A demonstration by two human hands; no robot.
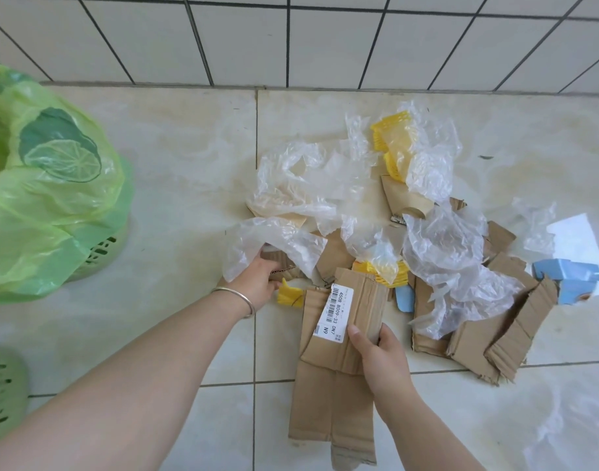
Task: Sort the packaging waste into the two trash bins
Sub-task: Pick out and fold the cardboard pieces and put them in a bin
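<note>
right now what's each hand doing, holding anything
Left hand: closed on a clear plastic bag at the pile's edge.
Right hand: closed on flattened cardboard with a barcode label.

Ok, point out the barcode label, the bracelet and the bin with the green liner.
barcode label (332,312), head view, middle of the white sticker on the cardboard.
bracelet (238,299), head view, metal band across the left wrist.
bin with green liner (101,256), head view, slotted wall below the bag.
</note>
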